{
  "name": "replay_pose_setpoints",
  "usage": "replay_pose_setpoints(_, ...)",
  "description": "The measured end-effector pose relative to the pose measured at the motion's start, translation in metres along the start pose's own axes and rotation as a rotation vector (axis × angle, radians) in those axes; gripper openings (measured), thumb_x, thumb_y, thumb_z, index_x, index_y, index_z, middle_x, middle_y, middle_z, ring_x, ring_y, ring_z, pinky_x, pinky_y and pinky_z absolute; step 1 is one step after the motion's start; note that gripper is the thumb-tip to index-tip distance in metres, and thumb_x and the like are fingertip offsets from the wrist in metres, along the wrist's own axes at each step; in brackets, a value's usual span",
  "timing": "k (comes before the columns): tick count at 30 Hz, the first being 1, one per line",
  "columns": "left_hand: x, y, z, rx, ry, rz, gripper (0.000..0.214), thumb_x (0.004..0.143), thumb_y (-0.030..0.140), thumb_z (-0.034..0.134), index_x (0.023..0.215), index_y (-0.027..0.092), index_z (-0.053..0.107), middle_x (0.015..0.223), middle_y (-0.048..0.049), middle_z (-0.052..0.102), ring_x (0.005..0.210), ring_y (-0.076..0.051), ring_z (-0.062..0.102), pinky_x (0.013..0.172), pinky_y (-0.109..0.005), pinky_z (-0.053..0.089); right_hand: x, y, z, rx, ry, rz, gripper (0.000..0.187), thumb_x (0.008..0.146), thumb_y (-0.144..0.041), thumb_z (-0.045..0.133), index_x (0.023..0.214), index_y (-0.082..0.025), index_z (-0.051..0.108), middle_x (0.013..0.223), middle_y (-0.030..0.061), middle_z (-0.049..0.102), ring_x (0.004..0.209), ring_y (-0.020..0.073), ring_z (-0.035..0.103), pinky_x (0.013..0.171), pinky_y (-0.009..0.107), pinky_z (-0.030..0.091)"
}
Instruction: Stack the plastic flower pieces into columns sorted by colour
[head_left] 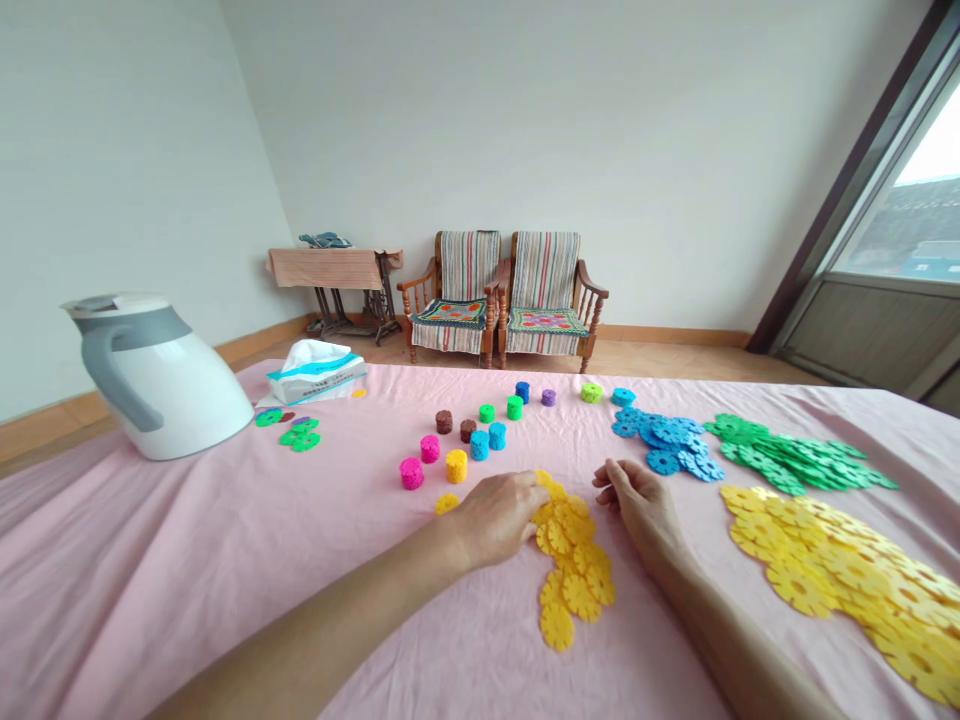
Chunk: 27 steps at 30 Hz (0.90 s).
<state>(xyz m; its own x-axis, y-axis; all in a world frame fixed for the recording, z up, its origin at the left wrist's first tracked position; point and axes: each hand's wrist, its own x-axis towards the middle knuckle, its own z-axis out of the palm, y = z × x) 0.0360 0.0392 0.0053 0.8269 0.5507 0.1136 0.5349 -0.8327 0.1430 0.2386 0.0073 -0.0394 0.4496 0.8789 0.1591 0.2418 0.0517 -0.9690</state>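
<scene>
My left hand (501, 515) rests at the left edge of a loose pile of yellow flower-shaped discs (576, 590). Its fingers are bent and closed on a yellow disc at the pile's upper end; the fingertips are partly hidden. Right of that pile, just above the cloth, my right hand (641, 505) has loosely bent fingers, somewhat apart, with nothing seen in them. A single yellow disc (446, 503) lies beside my left wrist. Beyond it stand short stacks of discs, among them a yellow stack (457, 466), a pink stack (411, 473) and a light blue stack (497, 436).
To the right lie heaps of blue discs (667, 440), green discs (802, 455) and yellow discs (847, 570). A white and grey jug (180, 390), a tissue box (319, 375) and some mixed discs (300, 436) occupy the left. Two chairs (469, 290) stand beyond the pink-covered table (360, 600).
</scene>
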Motion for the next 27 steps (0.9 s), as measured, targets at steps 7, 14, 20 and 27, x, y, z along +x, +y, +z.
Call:
replay_pose_setpoints(7,0.003,0.003,-0.004,0.004,-0.021,-0.019,0.011,0.073,0.017,0.06,0.082,0.021,0.055,0.09,-0.0019,0.057,0.078,-0.017,0.058,0.063,-0.025,0.043,0.0,0.0,0.0,-0.007,-0.006,-0.003,0.046,0.072,-0.061,0.051,0.065,-0.016,0.059,0.06,0.0053,0.063,0.048,0.0139,0.055,0.045,0.023,0.039)
replay_pose_setpoints(14,-0.001,-0.002,-0.001,-0.124,-0.005,-0.041,0.021,0.068,0.026,0.062,0.082,0.021,0.048,0.089,-0.0007,0.056,0.074,-0.015,0.055,0.06,-0.024,0.04,-0.001,0.0,0.0,-0.02,-0.009,-0.013,0.043,0.075,-0.057,0.05,0.066,-0.015,0.059,0.06,0.0049,0.062,0.049,0.0135,0.055,0.045,0.023,0.039)
replay_pose_setpoints(20,-0.005,-0.003,0.001,-0.168,-0.054,0.001,0.017,0.066,0.02,0.061,0.077,0.02,0.048,0.084,-0.0009,0.055,0.071,-0.015,0.054,0.061,-0.025,0.041,0.0,0.003,-0.001,-0.032,-0.015,-0.015,0.044,0.074,-0.058,0.051,0.066,-0.016,0.059,0.058,0.0044,0.061,0.049,0.0147,0.056,0.046,0.024,0.04)
replay_pose_setpoints(27,-0.01,-0.005,0.004,-0.254,-0.001,0.036,0.029,0.065,0.013,0.058,0.092,0.021,0.054,0.088,-0.0014,0.057,0.076,-0.016,0.056,0.067,-0.024,0.045,0.001,0.007,-0.001,-0.052,-0.029,-0.02,0.042,0.077,-0.056,0.048,0.067,-0.016,0.059,0.06,0.0037,0.062,0.05,0.0139,0.056,0.048,0.024,0.04)
